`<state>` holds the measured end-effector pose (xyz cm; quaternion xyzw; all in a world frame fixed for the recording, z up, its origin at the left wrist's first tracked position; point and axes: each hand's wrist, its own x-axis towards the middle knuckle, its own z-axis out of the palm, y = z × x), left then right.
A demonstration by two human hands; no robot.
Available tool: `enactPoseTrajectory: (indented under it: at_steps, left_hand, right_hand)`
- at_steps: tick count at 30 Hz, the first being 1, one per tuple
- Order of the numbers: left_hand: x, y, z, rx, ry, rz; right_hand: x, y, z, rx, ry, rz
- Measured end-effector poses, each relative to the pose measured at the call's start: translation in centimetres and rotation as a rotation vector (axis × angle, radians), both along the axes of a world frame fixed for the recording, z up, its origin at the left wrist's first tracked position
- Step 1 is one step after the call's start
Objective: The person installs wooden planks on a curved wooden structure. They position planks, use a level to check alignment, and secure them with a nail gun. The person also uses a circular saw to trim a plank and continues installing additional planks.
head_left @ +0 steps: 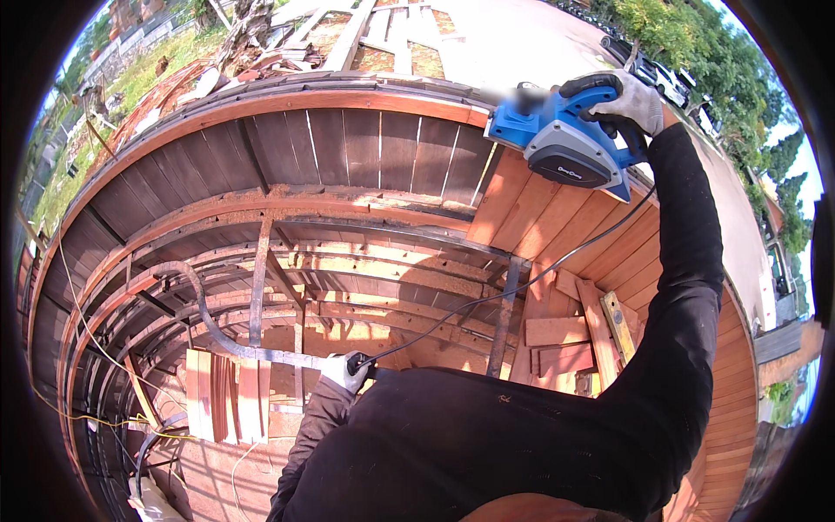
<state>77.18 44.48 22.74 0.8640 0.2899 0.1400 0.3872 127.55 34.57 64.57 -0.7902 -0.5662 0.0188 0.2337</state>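
A blue and grey electric hand planer [570,148] rests on the upper rim of a curved wooden structure, at the end of a reddish wooden strip [409,103]. Wrapped round its rear handle is my right hand [631,103], in a white and dark glove, with the arm stretched far forward. The planer's black power cord [487,296] sags back toward my body. My left hand [346,371], also gloved, is closed low at the centre where the cord reaches it. Beside that hand ends a curved grey metal bar [287,357]; whether the hand touches it is unclear.
Inside the curve run wooden ribs [374,209] and metal struts [504,317]. Stacked boards [226,396] stand at the left; loose wood blocks [557,335] and a yellow spirit level [617,326] lie at the right. A yellow cord [104,424] crosses the lower left.
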Motion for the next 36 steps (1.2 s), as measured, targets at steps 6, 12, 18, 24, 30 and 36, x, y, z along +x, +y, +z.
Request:
enactPoseTrajectory:
  at_steps: [6,12,18,24,30,36]
  left_hand:
    - [0.3,0.1,1.8,-0.113,0.093,-0.003]
    - [0.2,0.1,1.7,-0.077,0.058,0.013]
    - [0.0,0.0,0.5,-0.066,0.080,0.036]
    - [-0.3,-0.3,-0.2,-0.036,0.058,0.078]
    - [0.3,-0.2,1.5,-0.035,0.194,0.063]
    - [0.1,0.2,1.3,-0.132,0.088,0.009]
  right_hand:
    - [0.7,-1.9,0.2,-0.059,0.097,-0.110]
    - [-0.1,3.0,-0.7,-0.045,0.159,0.042]
    - [-0.7,9.7,-1.0,-0.046,0.098,0.146]
    - [-2.3,12.6,-0.4,-0.042,-0.045,0.144]
    - [1.6,7.6,0.3,-0.044,0.098,0.091]
    - [2.2,1.7,0.5,-0.058,0.193,-0.024]
